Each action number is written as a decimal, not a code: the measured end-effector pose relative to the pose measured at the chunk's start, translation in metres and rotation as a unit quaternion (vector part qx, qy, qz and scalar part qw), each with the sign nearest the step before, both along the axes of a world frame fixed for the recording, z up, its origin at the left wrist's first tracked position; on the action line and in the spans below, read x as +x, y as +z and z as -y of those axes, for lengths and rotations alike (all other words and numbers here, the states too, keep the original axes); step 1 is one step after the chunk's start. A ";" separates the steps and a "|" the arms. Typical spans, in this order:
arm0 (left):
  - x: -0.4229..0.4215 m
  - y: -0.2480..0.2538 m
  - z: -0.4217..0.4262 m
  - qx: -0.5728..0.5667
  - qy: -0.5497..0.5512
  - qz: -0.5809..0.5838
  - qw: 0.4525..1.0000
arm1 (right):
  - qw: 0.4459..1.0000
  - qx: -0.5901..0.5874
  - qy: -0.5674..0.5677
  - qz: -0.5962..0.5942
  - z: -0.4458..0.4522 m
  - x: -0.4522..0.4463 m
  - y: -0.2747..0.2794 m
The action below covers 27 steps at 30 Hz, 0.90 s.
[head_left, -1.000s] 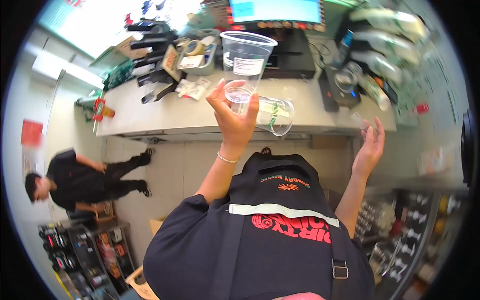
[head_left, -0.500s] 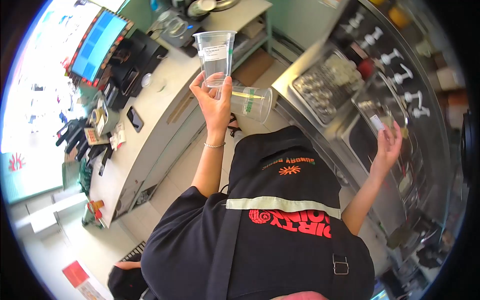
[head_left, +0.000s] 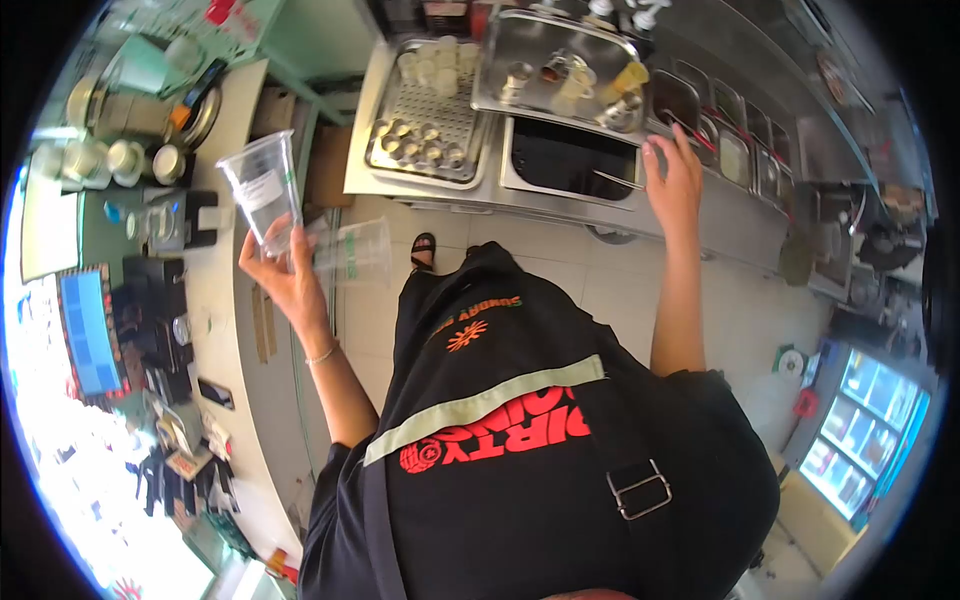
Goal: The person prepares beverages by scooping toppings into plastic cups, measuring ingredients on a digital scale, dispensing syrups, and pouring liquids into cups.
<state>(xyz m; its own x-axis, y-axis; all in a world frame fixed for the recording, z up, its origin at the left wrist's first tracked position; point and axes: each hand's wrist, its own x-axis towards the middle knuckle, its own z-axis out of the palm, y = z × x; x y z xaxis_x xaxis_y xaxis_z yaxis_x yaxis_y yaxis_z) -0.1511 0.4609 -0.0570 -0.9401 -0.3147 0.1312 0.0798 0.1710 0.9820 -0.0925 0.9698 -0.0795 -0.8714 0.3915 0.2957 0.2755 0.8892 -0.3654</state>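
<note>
Two clear plastic cups are held in my left hand (head_left: 283,272). One cup (head_left: 262,190) stands tilted upward with a white label on its side; the other cup (head_left: 355,252), with green print, lies sideways and points right. My fingers are wrapped round their bases. My right hand (head_left: 672,180) is raised in front of the steel counter, near the sunken dark basin (head_left: 570,160). Its fingers are partly bent, and whether the small white label seen earlier is still between them cannot be made out.
A perforated tray (head_left: 428,112) holds several small metal cups and clear cups. Beside it a steel tray (head_left: 490,90) carries jugs and tools. Ingredient containers (head_left: 733,160) line the right. At left a white counter (head_left: 215,330) bears a phone (head_left: 215,393) and a monitor (head_left: 90,330).
The view has swung right from the desk to the steel counter. My left hand still holds both cups, now further left in view. The other person has left the view.
</note>
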 end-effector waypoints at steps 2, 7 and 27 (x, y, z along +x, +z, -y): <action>0.003 0.001 -0.005 -0.013 -0.009 0.012 1.000 | 0.984 0.069 -0.053 0.157 -0.006 0.005 0.003; 0.001 0.004 -0.018 -0.046 -0.026 0.017 0.998 | 0.907 0.218 0.061 0.356 -0.016 0.013 -0.028; -0.025 -0.028 -0.067 -0.272 -0.314 0.055 0.908 | 0.966 0.119 0.141 0.179 -0.027 0.034 -0.017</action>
